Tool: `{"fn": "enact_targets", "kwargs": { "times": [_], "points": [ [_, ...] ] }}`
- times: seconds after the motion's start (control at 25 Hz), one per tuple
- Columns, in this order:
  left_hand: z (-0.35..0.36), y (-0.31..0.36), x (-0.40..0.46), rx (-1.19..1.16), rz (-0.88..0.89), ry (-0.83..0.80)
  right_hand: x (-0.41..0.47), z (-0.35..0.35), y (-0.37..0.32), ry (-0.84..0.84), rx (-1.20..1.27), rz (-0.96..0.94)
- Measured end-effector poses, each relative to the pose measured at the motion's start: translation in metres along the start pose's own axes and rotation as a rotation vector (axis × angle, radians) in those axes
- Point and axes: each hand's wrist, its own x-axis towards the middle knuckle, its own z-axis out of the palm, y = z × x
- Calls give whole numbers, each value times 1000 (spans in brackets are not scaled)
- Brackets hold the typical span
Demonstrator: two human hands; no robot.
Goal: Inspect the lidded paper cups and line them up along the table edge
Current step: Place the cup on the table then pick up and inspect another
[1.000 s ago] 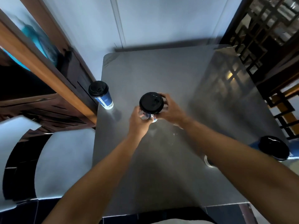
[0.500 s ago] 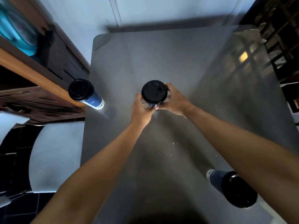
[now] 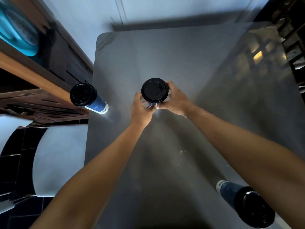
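A blue paper cup with a black lid [image 3: 154, 90] is held above the middle of the grey table [image 3: 189, 63]. My left hand [image 3: 140, 111] grips its left side and my right hand [image 3: 175, 100] grips its right side, fingers curled round the body under the lid. A second lidded cup [image 3: 87, 99] stands at the table's left edge. A third lidded cup [image 3: 244, 204] stands near the front right, partly behind my right forearm.
A wooden cabinet [image 3: 41, 76] runs along the table's left side. A white chair back [image 3: 61, 154] sits below it on the left. Dark lattice furniture [image 3: 292, 38] borders the right edge. Small white specks [image 3: 179, 154] lie on the table.
The camera has tilted down and closer. Both hands still hold the same cup over the table's middle. The right cup now shows more fully.
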Motion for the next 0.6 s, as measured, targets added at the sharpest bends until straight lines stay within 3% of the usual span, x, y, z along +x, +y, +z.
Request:
{"fn": "enact_targets", "kwargs": {
  "times": [0.36, 0.6],
  "points": [
    [-15, -16, 3, 58, -21, 9, 8, 20, 5, -36, 28, 51],
    [-9, -22, 1, 49, -96, -20, 3, 22, 14, -33, -94, 123]
  ]
}}
